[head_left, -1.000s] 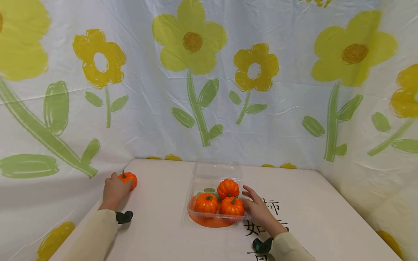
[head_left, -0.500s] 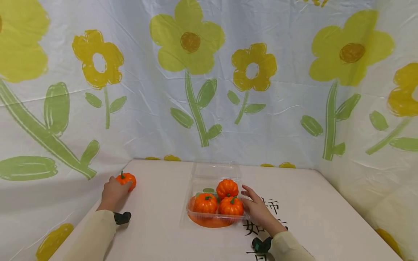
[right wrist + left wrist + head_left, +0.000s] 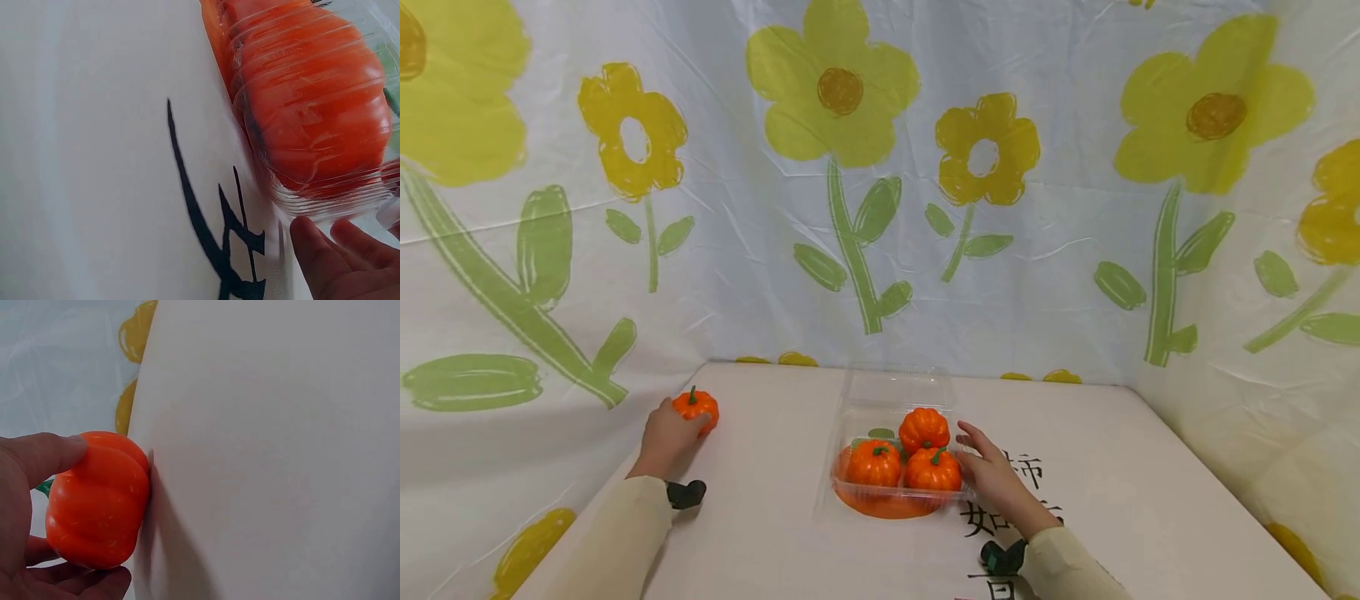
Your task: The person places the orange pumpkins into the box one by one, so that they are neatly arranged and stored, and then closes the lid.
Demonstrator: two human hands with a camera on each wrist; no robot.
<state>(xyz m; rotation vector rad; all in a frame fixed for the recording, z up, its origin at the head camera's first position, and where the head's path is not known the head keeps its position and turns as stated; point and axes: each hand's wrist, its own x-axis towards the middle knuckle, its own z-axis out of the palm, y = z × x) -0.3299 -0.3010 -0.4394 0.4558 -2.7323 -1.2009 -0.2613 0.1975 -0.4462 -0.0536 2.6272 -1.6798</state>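
Observation:
A small orange toy pumpkin (image 3: 697, 406) with a green stem stands at the table's left edge. My left hand (image 3: 666, 437) grips it, thumb on one side and fingers curled beneath the other, as the left wrist view shows at the pumpkin (image 3: 100, 506). In the middle of the table lies an open clear plastic clamshell box (image 3: 900, 491), lid folded back. Inside sit three similar pumpkins, two in front and one behind. My right hand (image 3: 992, 479) is at the box's right side, fingers loosely extended; in the right wrist view its fingertips (image 3: 306, 231) are right at the ribbed plastic wall.
The pale tabletop cloth (image 3: 760, 517) has a printed orange shape under the box and black characters (image 3: 981, 521) near my right wrist. Flower-printed curtains (image 3: 730, 250) enclose the table at the back and both sides. A dark strap device (image 3: 687, 494) sits on my left wrist.

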